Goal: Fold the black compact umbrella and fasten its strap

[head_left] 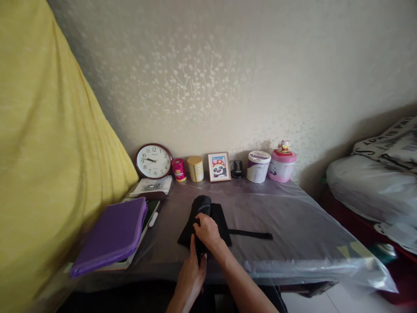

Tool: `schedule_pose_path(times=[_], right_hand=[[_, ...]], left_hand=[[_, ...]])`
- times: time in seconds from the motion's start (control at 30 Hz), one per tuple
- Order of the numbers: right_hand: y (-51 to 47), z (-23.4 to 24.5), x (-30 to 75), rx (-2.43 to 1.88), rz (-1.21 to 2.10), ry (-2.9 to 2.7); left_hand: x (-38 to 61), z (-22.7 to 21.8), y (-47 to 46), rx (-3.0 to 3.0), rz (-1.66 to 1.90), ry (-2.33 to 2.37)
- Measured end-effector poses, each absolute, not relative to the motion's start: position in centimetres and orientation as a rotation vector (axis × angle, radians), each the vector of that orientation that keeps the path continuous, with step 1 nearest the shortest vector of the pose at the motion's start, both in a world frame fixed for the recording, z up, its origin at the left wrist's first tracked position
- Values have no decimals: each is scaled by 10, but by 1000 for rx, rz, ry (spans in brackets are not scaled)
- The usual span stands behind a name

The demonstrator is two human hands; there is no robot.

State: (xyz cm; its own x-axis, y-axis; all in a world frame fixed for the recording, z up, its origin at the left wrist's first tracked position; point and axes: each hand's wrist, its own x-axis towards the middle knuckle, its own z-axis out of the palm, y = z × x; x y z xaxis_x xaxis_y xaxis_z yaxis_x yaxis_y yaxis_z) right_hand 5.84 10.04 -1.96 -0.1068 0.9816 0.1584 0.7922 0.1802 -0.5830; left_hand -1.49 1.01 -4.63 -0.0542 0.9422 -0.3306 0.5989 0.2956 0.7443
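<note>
A black fabric item (213,215) lies in the middle of the table, with a long black strap (250,234) trailing off to the right. My right hand (206,229) rests on top of it with fingers curled into the cloth near its upper part. My left hand (191,274) is at the near table edge, fingers closed on the lower end of the same black item. The table (293,221) is covered with a clear plastic sheet.
A purple zip case (112,234) lies on the left over a tablet. Along the wall stand a clock (153,161), two small tins, a framed panda picture (219,166), a white tub and a pink container (282,165). Yellow curtain left, bagged bedding right.
</note>
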Motion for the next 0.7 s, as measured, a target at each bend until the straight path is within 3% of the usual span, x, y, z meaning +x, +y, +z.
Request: schedule_pose_path(times=[0.47,0.7], right_hand=[[86,-13,62,-1342,450,-2241],[88,-18,65,-1395,481,-2192]], left_hand=[[-18,-54,11,1564,563,1888],[-21,-54,12,1604,556,1824]])
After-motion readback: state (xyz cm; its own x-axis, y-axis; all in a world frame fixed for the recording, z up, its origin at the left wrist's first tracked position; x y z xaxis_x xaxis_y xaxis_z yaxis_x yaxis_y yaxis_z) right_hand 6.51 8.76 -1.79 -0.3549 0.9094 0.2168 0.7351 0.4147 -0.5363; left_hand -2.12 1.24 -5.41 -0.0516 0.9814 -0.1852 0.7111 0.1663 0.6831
